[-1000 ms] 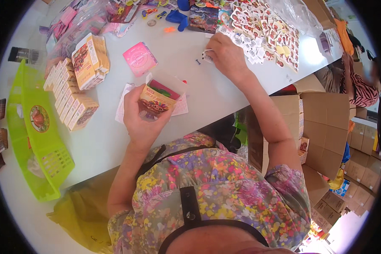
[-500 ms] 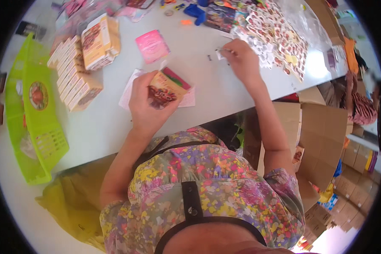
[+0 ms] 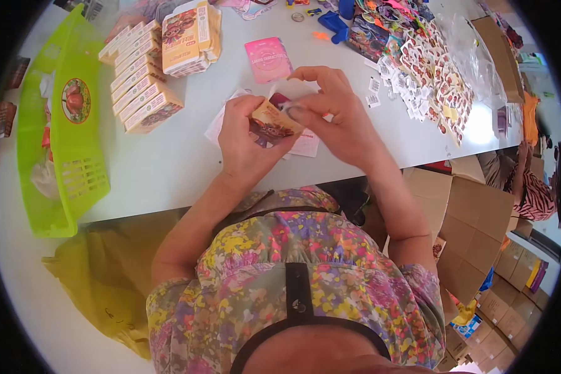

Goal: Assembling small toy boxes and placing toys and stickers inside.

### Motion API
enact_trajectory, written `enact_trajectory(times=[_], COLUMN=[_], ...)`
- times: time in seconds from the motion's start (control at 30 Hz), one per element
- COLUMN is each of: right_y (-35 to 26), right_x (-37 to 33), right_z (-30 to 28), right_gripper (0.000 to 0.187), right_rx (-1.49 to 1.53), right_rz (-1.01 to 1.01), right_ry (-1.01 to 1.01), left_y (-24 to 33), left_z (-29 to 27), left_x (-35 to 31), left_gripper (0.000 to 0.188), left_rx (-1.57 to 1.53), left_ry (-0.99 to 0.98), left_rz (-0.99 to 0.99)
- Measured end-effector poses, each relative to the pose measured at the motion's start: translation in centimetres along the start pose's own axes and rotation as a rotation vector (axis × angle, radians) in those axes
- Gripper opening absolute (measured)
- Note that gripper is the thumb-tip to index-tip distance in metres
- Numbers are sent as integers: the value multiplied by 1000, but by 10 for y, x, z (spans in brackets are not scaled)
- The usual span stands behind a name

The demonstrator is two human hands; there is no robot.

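Observation:
My left hand (image 3: 238, 134) is wrapped round a small printed carton (image 3: 272, 126), cream and brown, held tilted above the table. Its top is open, and something dark red shows inside. At that opening, my right hand (image 3: 343, 118) has its thumb and fingers closed together; a whitish bit shows by the fingertips, too small to name. Under both hands lie pale pink printed sheets (image 3: 306, 146). Just beyond them is a pink card (image 3: 268, 60). Small white labels (image 3: 405, 87) are heaped to the right of my right hand.
Filled cartons (image 3: 144, 106) stand in a row at left, beside flat-lying ones (image 3: 190, 40) and a green basket (image 3: 75, 143). Brown-and-cream stickers (image 3: 445, 75), clear plastic (image 3: 480, 62) and a blue piece (image 3: 335, 28) lie farther off. A cardboard box (image 3: 474, 218) stands off the table's right edge.
My right hand has come left from beside the white labels to the carton's opening. The carton stays in my left hand. The whole view has shifted a little.

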State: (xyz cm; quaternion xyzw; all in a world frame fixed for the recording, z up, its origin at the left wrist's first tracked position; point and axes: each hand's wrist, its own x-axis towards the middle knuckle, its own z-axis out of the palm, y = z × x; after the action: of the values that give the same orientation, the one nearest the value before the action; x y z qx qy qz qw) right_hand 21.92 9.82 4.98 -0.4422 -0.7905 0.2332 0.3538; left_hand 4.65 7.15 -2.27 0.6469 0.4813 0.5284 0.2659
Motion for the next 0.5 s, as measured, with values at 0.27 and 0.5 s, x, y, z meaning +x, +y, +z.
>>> enact_trajectory(times=[0.27,0.5], right_y=[-14,-12], right_x=[4,13], right_z=[0,-6], right_gripper=[11,20], right_rx=[158,-201], right_rz=[84,-14], right_ry=[-7,-63], left_y=[2,5], left_z=[-6,-9], left_x=[1,1], left_gripper=[74,71], left_rx=[-13,54], left_ry=[32,-42], left_rz=[-1,45])
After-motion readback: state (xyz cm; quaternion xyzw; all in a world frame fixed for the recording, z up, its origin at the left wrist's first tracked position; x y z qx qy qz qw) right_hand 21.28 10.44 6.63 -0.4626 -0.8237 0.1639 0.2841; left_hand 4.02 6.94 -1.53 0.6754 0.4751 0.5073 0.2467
